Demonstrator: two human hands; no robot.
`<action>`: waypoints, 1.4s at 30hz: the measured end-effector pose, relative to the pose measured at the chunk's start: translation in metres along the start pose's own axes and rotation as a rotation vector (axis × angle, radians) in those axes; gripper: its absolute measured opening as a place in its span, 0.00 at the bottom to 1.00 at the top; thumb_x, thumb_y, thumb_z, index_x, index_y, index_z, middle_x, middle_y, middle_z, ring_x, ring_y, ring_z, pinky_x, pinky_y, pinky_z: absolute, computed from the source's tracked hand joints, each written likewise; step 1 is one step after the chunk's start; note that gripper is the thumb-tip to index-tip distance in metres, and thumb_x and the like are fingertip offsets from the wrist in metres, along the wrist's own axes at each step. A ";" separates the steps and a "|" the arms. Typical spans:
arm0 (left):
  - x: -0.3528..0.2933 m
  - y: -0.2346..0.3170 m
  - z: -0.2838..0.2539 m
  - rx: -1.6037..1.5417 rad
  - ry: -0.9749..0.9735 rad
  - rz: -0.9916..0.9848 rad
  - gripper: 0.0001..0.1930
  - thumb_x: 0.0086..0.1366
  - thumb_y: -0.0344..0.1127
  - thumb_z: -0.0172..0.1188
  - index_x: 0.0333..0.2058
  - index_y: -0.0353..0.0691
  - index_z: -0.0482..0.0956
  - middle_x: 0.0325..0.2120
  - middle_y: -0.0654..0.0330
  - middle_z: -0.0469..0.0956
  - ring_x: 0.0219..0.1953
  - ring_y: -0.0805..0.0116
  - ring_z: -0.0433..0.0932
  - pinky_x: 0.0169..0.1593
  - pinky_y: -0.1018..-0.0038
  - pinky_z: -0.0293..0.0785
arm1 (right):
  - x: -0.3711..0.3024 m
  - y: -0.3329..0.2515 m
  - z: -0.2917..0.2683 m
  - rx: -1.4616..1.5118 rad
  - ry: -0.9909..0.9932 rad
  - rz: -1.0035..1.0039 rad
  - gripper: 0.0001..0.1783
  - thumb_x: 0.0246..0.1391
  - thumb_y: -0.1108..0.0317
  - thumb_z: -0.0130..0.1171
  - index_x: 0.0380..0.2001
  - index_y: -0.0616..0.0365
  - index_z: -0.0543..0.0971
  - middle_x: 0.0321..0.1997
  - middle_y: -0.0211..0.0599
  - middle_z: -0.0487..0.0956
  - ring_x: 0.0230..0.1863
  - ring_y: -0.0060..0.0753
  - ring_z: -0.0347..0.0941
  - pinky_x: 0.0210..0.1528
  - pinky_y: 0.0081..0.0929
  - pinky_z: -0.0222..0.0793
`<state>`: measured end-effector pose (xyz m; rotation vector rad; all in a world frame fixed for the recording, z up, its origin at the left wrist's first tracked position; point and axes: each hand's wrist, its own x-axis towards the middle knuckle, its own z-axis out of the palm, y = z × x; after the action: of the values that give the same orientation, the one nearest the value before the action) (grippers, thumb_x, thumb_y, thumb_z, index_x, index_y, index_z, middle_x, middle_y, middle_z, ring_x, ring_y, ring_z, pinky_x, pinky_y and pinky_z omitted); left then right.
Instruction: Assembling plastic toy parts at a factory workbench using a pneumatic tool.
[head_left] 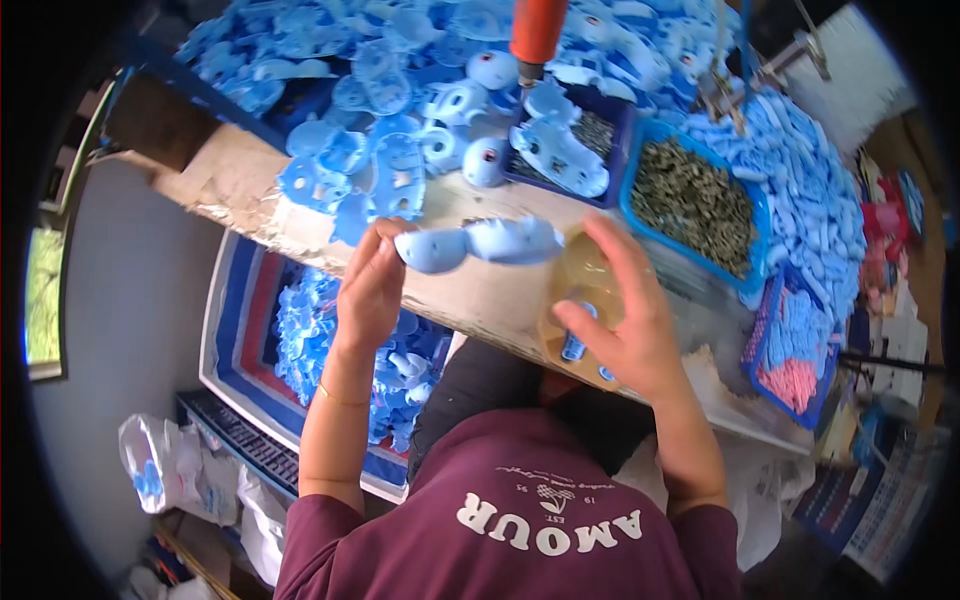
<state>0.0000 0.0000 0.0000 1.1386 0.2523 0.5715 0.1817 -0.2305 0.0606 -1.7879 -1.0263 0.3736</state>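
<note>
The person's left hand (372,290) has its grip closed on the left end of a blue plastic piece (485,243), which is held above the front of the worktop (470,298). The right hand (640,315) has a wide grip, thumb and fingers spread, over a tan tray (553,318). In that tray lies a small blue cylinder (577,338) bearing pale marks too small to read; whether the thumb touches it cannot be told.

The clearest writing is on the maroon shirt (480,545): large pale capitals set in an arc, upside down in this view, with smaller lettering around a flower emblem.

Beyond the hands, an orange tool (537,35) points down near a dark blue tray (622,160). Right of that stands a bright blue tray (628,190) filled with small dark metal parts (695,205). Blue plastic shells (398,170) heap across the back.
</note>
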 end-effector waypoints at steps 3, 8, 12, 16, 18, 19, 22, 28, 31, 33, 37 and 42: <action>0.008 -0.011 0.033 -0.193 -0.294 0.032 0.16 0.76 0.42 0.48 0.48 0.35 0.73 0.46 0.57 0.74 0.53 0.67 0.69 0.60 0.71 0.62 | -0.003 -0.013 -0.017 -0.185 -0.023 -0.249 0.31 0.48 0.75 0.71 0.58 0.55 0.76 0.56 0.45 0.79 0.53 0.39 0.79 0.52 0.31 0.75; 0.002 -0.027 0.074 0.435 -0.146 0.096 0.32 0.72 0.48 0.55 0.68 0.36 0.60 0.69 0.50 0.61 0.69 0.57 0.62 0.69 0.58 0.59 | -0.043 0.014 -0.056 -0.440 0.052 -0.328 0.17 0.41 0.77 0.74 0.37 0.57 0.83 0.38 0.35 0.83 0.36 0.41 0.80 0.39 0.34 0.75; 0.002 -0.036 0.096 0.776 -0.350 0.197 0.40 0.63 0.45 0.67 0.69 0.38 0.60 0.71 0.48 0.59 0.72 0.50 0.57 0.71 0.55 0.55 | -0.068 0.035 -0.036 -0.605 -0.042 -0.287 0.18 0.40 0.75 0.71 0.39 0.54 0.83 0.43 0.33 0.81 0.43 0.39 0.77 0.44 0.37 0.73; 0.003 -0.041 0.117 0.999 -0.485 0.291 0.40 0.57 0.40 0.72 0.66 0.41 0.65 0.69 0.49 0.61 0.70 0.41 0.56 0.70 0.53 0.57 | -0.078 0.039 -0.033 -0.563 -0.089 -0.242 0.25 0.40 0.71 0.73 0.47 0.56 0.82 0.55 0.35 0.78 0.55 0.42 0.74 0.55 0.39 0.71; 0.001 -0.046 0.120 1.031 -0.523 0.289 0.40 0.57 0.41 0.72 0.66 0.42 0.65 0.69 0.50 0.61 0.70 0.41 0.56 0.71 0.52 0.57 | -0.084 0.028 -0.049 -0.620 -0.018 -0.183 0.34 0.39 0.68 0.75 0.54 0.56 0.80 0.59 0.37 0.75 0.59 0.46 0.71 0.61 0.42 0.69; 0.001 -0.049 0.122 1.064 -0.556 0.293 0.40 0.56 0.41 0.72 0.66 0.43 0.66 0.69 0.51 0.61 0.70 0.41 0.56 0.71 0.52 0.57 | -0.085 0.025 -0.056 -0.621 -0.015 -0.178 0.34 0.39 0.68 0.75 0.54 0.56 0.80 0.59 0.37 0.75 0.59 0.46 0.71 0.61 0.42 0.69; 0.002 -0.053 0.130 1.107 -0.582 0.299 0.39 0.56 0.42 0.72 0.66 0.43 0.67 0.69 0.52 0.62 0.70 0.42 0.56 0.72 0.48 0.53 | -0.089 0.031 -0.070 -0.593 -0.007 0.031 0.36 0.41 0.67 0.74 0.58 0.57 0.77 0.58 0.40 0.75 0.56 0.49 0.71 0.58 0.42 0.69; 0.005 -0.056 0.143 1.242 -0.627 0.360 0.36 0.58 0.45 0.70 0.64 0.44 0.69 0.67 0.54 0.64 0.70 0.45 0.57 0.73 0.45 0.48 | -0.098 0.045 -0.063 -0.521 -0.001 -0.011 0.33 0.44 0.68 0.72 0.57 0.58 0.77 0.54 0.40 0.74 0.53 0.48 0.72 0.55 0.41 0.69; 0.004 -0.058 0.146 1.279 -0.652 0.374 0.35 0.59 0.46 0.68 0.64 0.44 0.70 0.67 0.54 0.65 0.70 0.47 0.58 0.73 0.45 0.48 | -0.099 0.051 -0.060 -0.502 0.022 0.003 0.32 0.45 0.67 0.72 0.57 0.57 0.77 0.54 0.40 0.74 0.53 0.48 0.72 0.54 0.41 0.70; 0.003 -0.060 0.148 1.293 -0.659 0.382 0.34 0.59 0.46 0.68 0.63 0.43 0.70 0.66 0.55 0.66 0.70 0.48 0.59 0.73 0.45 0.48 | -0.099 0.055 -0.060 -0.527 0.021 0.001 0.32 0.45 0.66 0.72 0.57 0.57 0.76 0.54 0.40 0.74 0.53 0.48 0.72 0.55 0.41 0.70; 0.000 -0.064 0.150 1.322 -0.641 0.381 0.33 0.60 0.44 0.67 0.63 0.41 0.70 0.64 0.56 0.68 0.67 0.51 0.62 0.73 0.47 0.50 | -0.096 0.049 -0.064 -0.540 -0.040 0.033 0.33 0.46 0.64 0.73 0.57 0.55 0.77 0.54 0.40 0.74 0.53 0.49 0.72 0.55 0.41 0.69; 0.000 -0.064 0.156 1.326 -0.631 0.352 0.33 0.59 0.44 0.67 0.62 0.40 0.70 0.62 0.57 0.69 0.65 0.53 0.64 0.72 0.48 0.51 | -0.094 0.058 -0.067 -0.526 0.013 0.013 0.31 0.47 0.61 0.74 0.55 0.56 0.78 0.53 0.38 0.75 0.53 0.49 0.72 0.55 0.41 0.70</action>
<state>0.0930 -0.1412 0.0057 2.6120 -0.1830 0.2680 0.1974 -0.3527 0.0220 -2.2581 -1.1776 0.1001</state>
